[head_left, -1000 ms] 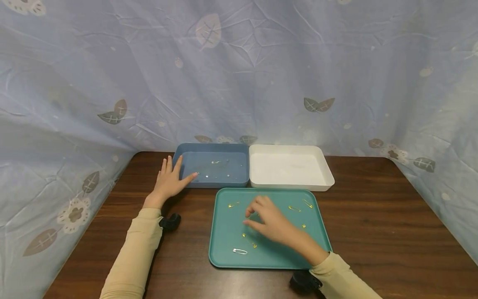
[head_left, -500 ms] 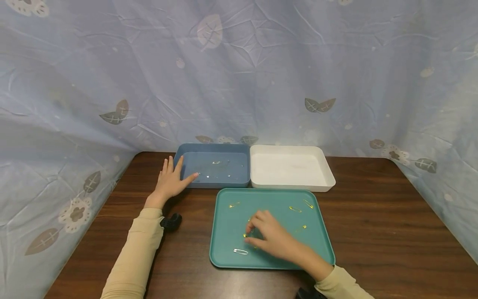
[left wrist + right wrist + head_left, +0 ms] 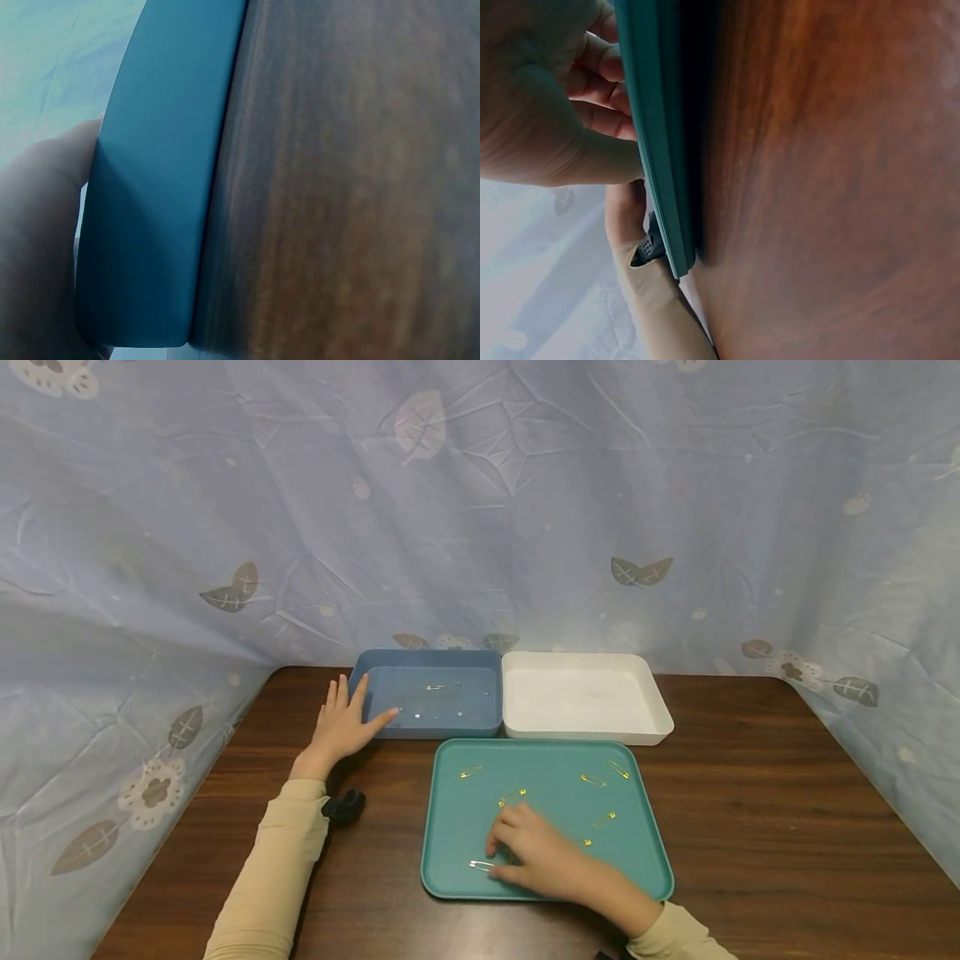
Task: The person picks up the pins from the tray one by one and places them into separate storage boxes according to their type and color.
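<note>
My left hand (image 3: 341,727) rests with spread fingers on the left side of the blue tray (image 3: 431,732), the thumb over its front left corner. Inside that tray lie several silver safety pins (image 3: 435,687). Over the teal tray (image 3: 450,835), my right hand (image 3: 543,856) reaches low with thumb and forefinger apart. Its thumb tip is at the right end of a silver safety pin (image 3: 478,865), which lies flat. Whether it touches the pin is unclear. Several gold safety pins (image 3: 593,780) are scattered on the teal tray; the right hand may cover others.
A white tray (image 3: 585,693) stands against the blue tray's right side, behind the teal one. All three are on a dark wooden table (image 3: 765,810). A patterned curtain (image 3: 525,527) hangs behind the table and along its sides.
My right hand has moved toward the front of the teal tray and down to the silver safety pin, uncovering gold pins behind it. My left hand has stayed in place.
</note>
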### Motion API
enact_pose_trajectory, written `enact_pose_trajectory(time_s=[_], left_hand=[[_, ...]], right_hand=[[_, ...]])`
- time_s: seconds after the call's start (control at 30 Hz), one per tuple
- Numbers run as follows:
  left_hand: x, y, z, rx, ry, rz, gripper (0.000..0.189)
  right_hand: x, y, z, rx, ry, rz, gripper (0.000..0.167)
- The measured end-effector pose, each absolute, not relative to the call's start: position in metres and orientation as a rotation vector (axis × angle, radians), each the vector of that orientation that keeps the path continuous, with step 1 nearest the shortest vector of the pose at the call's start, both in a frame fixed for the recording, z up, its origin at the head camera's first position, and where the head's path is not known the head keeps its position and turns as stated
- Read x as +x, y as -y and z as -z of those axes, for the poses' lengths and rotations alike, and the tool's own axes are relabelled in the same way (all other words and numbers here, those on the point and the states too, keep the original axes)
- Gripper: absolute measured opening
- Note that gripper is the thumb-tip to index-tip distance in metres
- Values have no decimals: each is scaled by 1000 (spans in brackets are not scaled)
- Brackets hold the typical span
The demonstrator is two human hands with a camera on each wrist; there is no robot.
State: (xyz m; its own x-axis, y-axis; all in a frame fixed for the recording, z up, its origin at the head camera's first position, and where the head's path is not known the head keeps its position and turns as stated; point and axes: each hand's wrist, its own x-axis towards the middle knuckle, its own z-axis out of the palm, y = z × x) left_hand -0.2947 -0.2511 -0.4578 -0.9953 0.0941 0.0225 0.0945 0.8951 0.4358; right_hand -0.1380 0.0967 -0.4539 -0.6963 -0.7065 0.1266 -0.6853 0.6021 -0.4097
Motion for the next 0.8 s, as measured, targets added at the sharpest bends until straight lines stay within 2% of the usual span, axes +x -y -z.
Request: enact_pose_trajectory(time_s=[0.43, 0.8], left_hand=[[-291, 249, 453, -154, 3054, 710, 99], [-291, 249, 453, -162, 3042, 711, 99]], right_hand=[[-137, -94, 453, -1216, -2737, 677, 9], [-142, -90, 452, -1192, -2730, 597, 14]])
